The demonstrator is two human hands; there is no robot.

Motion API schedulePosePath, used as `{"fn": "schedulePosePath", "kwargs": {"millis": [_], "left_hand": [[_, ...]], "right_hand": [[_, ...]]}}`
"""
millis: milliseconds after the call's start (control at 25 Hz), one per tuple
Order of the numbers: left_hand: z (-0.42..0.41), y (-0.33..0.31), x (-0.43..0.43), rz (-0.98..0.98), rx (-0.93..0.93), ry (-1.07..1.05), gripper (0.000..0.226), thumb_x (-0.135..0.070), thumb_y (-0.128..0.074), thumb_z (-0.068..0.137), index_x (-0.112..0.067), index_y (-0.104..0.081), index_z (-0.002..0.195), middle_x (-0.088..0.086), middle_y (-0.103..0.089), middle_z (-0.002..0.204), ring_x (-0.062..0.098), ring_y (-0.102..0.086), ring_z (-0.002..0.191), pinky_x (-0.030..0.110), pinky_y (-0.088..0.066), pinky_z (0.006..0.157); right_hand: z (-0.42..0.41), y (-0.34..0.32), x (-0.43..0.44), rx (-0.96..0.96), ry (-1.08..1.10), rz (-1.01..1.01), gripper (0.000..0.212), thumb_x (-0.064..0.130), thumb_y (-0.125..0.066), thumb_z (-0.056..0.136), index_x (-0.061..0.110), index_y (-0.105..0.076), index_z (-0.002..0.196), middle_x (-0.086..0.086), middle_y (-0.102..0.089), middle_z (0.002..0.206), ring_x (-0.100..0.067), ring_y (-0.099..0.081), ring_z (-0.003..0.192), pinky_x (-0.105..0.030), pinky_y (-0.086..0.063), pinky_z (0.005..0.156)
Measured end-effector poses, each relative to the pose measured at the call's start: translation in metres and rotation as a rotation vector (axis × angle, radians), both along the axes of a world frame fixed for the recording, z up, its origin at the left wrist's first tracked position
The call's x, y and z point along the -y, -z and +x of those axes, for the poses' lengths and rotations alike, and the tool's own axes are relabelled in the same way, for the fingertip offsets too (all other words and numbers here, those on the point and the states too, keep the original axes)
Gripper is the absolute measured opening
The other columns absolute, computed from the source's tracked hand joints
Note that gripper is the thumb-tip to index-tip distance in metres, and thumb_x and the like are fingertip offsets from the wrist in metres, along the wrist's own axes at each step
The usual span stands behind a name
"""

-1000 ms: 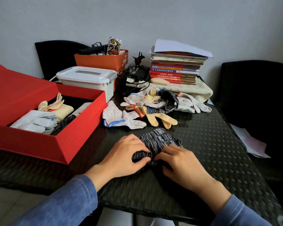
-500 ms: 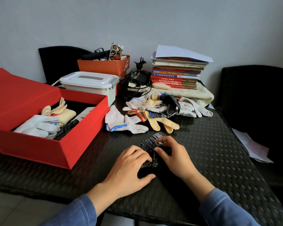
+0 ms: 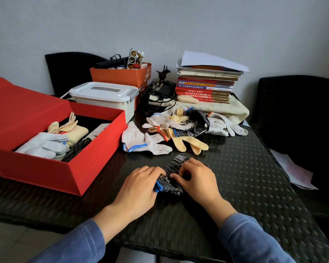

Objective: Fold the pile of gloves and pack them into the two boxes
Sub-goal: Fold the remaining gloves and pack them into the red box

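Hands at the near edge of a black woven table (image 3: 245, 177), both on one dark grey knit glove (image 3: 176, 162) lying between them; the left hand (image 3: 141, 186) has its fingers curled over the blue-trimmed cuff end, clamped on the fabric; the right hand (image 3: 198, 179) has bent fingers pinching the glove's other side. To the left stands an open red box (image 3: 46, 175), holding folded white gloves (image 3: 44, 145), a cream glove (image 3: 74, 130) and a dark glove (image 3: 78, 147). Beyond the hands lies a loose pile of gloves (image 3: 179, 126), white, cream and grey, tangled together; a white glove with blue cuff (image 3: 141, 141) lies just beside the red box. Farther back sits a white plastic box (image 3: 103, 99), lid closed; behind it an orange box (image 3: 122, 74) filled with small clutter; then tangled cables (image 3: 160, 95) and a stack of books (image 3: 205, 84) on a cream cloth (image 3: 217, 109), against the wall.
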State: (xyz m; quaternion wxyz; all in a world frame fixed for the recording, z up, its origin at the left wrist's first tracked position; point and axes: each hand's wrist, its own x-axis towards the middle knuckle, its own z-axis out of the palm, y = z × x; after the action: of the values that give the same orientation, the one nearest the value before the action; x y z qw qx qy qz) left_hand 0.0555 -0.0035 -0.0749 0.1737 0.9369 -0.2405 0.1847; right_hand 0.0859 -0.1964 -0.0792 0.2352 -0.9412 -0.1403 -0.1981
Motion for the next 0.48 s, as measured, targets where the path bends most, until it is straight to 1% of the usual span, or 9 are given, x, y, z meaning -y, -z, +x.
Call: {"fn": "schedulePosePath", "kwargs": {"millis": [40,120,200,280,320,400,480], "left_hand": [[0.001,0.000,-0.004,0.007,-0.005,0.032,0.043,-0.011,-0.060,0.064,-0.025,-0.058,0.104,-0.011,-0.062,0.099,0.014,-0.058,0.093,0.023,-0.039,0.081],[0.000,0.000,-0.011,0.016,-0.042,0.085,0.036,-0.021,-0.056,0.068,-0.028,-0.058,0.103,-0.016,-0.058,0.104,0.009,-0.053,0.100,0.024,-0.038,0.085],[-0.003,0.000,-0.014,-0.020,-0.052,0.107,0.030,-0.029,-0.055,0.071,-0.029,-0.059,0.100,-0.020,-0.057,0.102,0.005,-0.050,0.101,0.025,-0.041,0.086],[-0.004,-0.001,-0.014,-0.073,-0.026,0.120,0.022,-0.033,-0.054,0.074,-0.027,-0.062,0.094,-0.019,-0.057,0.094,0.005,-0.050,0.096,0.026,-0.044,0.082],[-0.005,-0.003,-0.011,-0.113,-0.024,0.118,0.020,-0.036,-0.054,0.077,-0.026,-0.063,0.091,-0.019,-0.056,0.088,0.005,-0.050,0.092,0.026,-0.044,0.078],[-0.007,-0.006,-0.002,-0.205,-0.039,0.101,0.021,-0.041,-0.053,0.080,-0.024,-0.063,0.087,-0.019,-0.052,0.078,0.004,-0.049,0.083,0.025,-0.043,0.070],[-0.012,-0.009,0.010,-0.246,-0.041,0.095,0.022,-0.043,-0.051,0.082,-0.025,-0.062,0.088,-0.017,-0.052,0.077,0.007,-0.052,0.079,0.028,-0.044,0.067]], "right_hand": [[-0.001,0.001,0.000,0.025,-0.033,-0.005,0.028,0.047,-0.069,0.078,0.027,-0.053,0.067,0.014,-0.047,0.072,-0.007,-0.048,0.070,-0.025,-0.041,0.058],[-0.004,0.002,0.004,0.036,-0.117,-0.003,0.023,0.045,-0.057,0.083,0.024,-0.062,0.076,0.013,-0.050,0.079,-0.009,-0.049,0.080,-0.027,-0.045,0.067],[-0.010,-0.001,0.012,-0.018,-0.233,-0.017,0.031,0.042,-0.046,0.082,0.024,-0.067,0.093,0.012,-0.055,0.094,-0.008,-0.047,0.093,-0.026,-0.045,0.082],[-0.016,-0.003,0.022,-0.066,-0.348,-0.068,0.044,0.038,-0.047,0.075,0.023,-0.066,0.111,0.011,-0.055,0.111,-0.007,-0.044,0.106,-0.021,-0.038,0.094],[-0.018,-0.003,0.025,-0.067,-0.379,-0.105,0.049,0.038,-0.050,0.072,0.022,-0.064,0.116,0.012,-0.055,0.116,-0.008,-0.043,0.110,-0.022,-0.037,0.096],[-0.019,-0.001,0.025,-0.037,-0.384,-0.119,0.046,0.042,-0.058,0.073,0.021,-0.063,0.114,0.013,-0.056,0.116,-0.009,-0.046,0.108,-0.026,-0.041,0.094],[-0.018,0.001,0.024,-0.022,-0.379,-0.045,0.041,0.053,-0.063,0.077,0.020,-0.066,0.102,0.014,-0.060,0.104,-0.010,-0.051,0.098,-0.027,-0.045,0.086]]}}
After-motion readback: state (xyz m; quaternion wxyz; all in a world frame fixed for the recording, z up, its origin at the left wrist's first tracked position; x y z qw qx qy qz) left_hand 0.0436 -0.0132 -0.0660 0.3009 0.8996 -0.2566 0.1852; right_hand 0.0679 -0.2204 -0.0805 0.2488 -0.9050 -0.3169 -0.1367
